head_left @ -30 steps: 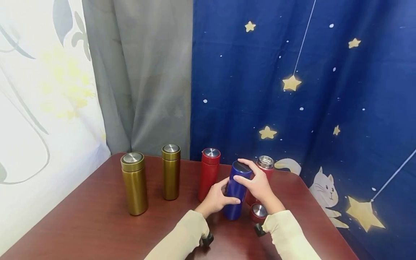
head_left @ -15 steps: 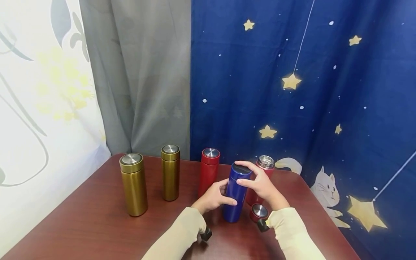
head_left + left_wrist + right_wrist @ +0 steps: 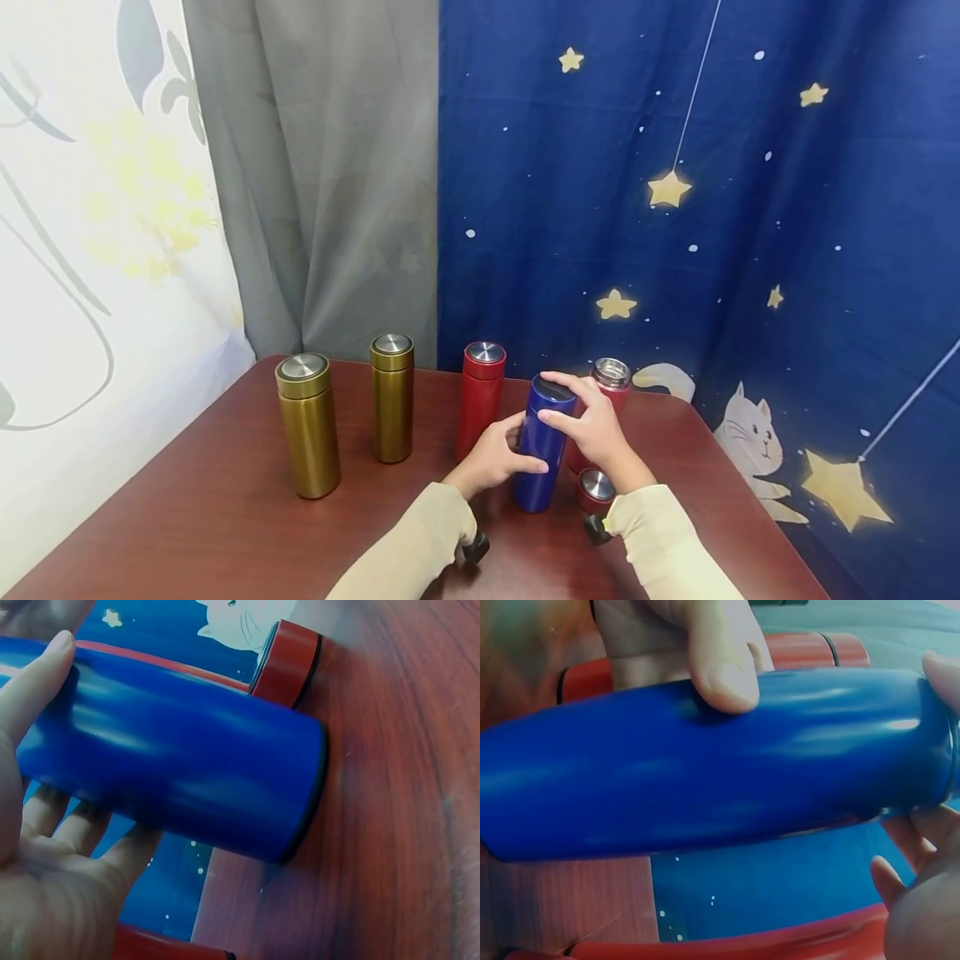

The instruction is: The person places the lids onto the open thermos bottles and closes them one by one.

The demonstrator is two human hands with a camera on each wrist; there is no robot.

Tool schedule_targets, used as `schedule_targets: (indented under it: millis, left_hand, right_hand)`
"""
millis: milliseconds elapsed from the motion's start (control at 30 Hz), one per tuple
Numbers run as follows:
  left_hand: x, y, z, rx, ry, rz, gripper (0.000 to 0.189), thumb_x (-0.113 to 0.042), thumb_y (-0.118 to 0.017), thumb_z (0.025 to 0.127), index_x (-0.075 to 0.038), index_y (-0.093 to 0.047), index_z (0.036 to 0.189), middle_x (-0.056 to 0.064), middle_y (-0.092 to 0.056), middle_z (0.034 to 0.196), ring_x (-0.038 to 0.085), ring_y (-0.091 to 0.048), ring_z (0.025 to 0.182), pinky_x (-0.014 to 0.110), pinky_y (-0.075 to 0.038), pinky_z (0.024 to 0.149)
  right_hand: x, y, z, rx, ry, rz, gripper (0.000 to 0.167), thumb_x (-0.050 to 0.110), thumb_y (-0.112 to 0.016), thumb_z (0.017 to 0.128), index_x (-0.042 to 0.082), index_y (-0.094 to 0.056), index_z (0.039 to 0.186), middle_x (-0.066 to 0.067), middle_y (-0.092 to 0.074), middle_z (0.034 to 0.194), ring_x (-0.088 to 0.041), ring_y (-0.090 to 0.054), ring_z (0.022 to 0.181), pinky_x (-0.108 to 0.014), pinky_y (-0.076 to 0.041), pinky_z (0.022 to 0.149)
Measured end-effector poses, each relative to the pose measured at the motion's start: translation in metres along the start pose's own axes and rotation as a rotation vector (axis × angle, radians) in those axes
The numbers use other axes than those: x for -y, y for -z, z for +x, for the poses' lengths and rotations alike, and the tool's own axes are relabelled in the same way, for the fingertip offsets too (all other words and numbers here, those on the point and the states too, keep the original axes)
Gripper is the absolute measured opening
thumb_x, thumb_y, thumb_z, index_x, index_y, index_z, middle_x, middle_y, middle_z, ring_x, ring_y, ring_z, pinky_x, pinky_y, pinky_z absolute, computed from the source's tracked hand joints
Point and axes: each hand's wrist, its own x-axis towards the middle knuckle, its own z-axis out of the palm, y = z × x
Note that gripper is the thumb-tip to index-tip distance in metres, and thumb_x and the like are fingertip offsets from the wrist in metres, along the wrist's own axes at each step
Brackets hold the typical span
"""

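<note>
A blue thermos bottle (image 3: pixel 534 490) with a dark top leans slightly to the right in the head view. My left hand (image 3: pixel 491 457) grips its body, thumb across the near side. Up at the cap, my right hand (image 3: pixel 596 427) holds the bottle with thumb and fingers spread around the rim. In the left wrist view the blue bottle (image 3: pixel 195 750) has its base close to the wood; I cannot tell if it touches. The right wrist view has the cap end partly out of frame, with the right thumb (image 3: pixel 943 681) against it.
Behind the right hand stands a red bottle (image 3: pixel 612 375) without its cap; a red cap (image 3: pixel 596 485) lies before it. A capped red bottle (image 3: pixel 480 404) stands behind the left hand. Two gold bottles (image 3: pixel 310 433) stand to the left on the brown table (image 3: pixel 225 517).
Both hands keep their hold on the blue bottle. The right hand's fingers and thumb have shifted slightly around the cap, and the bottle has moved a little to the left.
</note>
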Motion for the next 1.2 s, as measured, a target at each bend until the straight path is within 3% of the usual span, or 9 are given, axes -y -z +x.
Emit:
schedule_targets:
  millis: [67,233,400,633,800,1200]
  left_hand:
    - [0.009,-0.003,0.001,-0.018,-0.007,0.01,0.073,-0.015,-0.083,0.078,-0.012,-0.048,0.142,0.004,-0.066,0.119,0.016,-0.066,0.102,0.033,-0.055,0.085]
    - [0.011,-0.007,-0.001,-0.061,-0.031,0.031,0.075,-0.023,-0.084,0.077,-0.015,-0.048,0.142,0.001,-0.066,0.119,0.016,-0.066,0.103,0.034,-0.054,0.086]
    - [0.011,-0.012,-0.006,-0.115,-0.041,0.065,0.079,-0.026,-0.084,0.077,-0.016,-0.046,0.144,0.001,-0.065,0.121,0.016,-0.065,0.105,0.034,-0.054,0.087]
    - [0.005,-0.019,-0.008,-0.183,-0.048,0.127,0.08,-0.03,-0.084,0.077,-0.018,-0.045,0.146,-0.001,-0.065,0.121,0.015,-0.065,0.104,0.032,-0.054,0.086]
    - [0.004,-0.015,-0.001,-0.218,-0.089,0.184,0.08,-0.029,-0.085,0.076,-0.015,-0.045,0.145,0.003,-0.066,0.121,0.019,-0.066,0.102,0.035,-0.055,0.084]
    - [0.013,-0.01,0.006,-0.263,-0.09,0.233,0.082,-0.034,-0.085,0.075,-0.015,-0.046,0.145,0.005,-0.065,0.121,0.023,-0.066,0.103,0.04,-0.055,0.084]
  right_hand:
    - [0.002,-0.003,-0.001,-0.038,0.008,-0.028,0.052,0.023,-0.082,0.078,0.025,-0.065,0.127,-0.004,-0.058,0.107,-0.02,-0.051,0.098,-0.043,-0.052,0.078]
    - [0.009,-0.012,-0.005,-0.123,-0.018,-0.081,0.05,0.028,-0.082,0.078,0.027,-0.066,0.125,-0.005,-0.057,0.103,-0.021,-0.051,0.096,-0.041,-0.053,0.073]
    - [0.013,-0.021,-0.008,-0.176,-0.062,-0.129,0.05,0.031,-0.082,0.077,0.029,-0.066,0.124,-0.006,-0.057,0.104,-0.021,-0.049,0.097,-0.041,-0.054,0.072]
    - [0.017,-0.025,-0.008,-0.252,-0.043,-0.189,0.049,0.033,-0.084,0.075,0.028,-0.068,0.122,-0.007,-0.059,0.105,-0.021,-0.046,0.097,-0.042,-0.05,0.073]
    - [0.016,-0.027,0.0,-0.27,-0.021,-0.21,0.049,0.035,-0.083,0.077,0.028,-0.067,0.123,-0.008,-0.06,0.104,-0.022,-0.045,0.099,-0.042,-0.048,0.074]
    - [0.009,-0.035,0.01,-0.296,-0.017,-0.236,0.048,0.035,-0.081,0.077,0.025,-0.068,0.122,-0.009,-0.06,0.098,-0.023,-0.045,0.094,-0.042,-0.041,0.075]
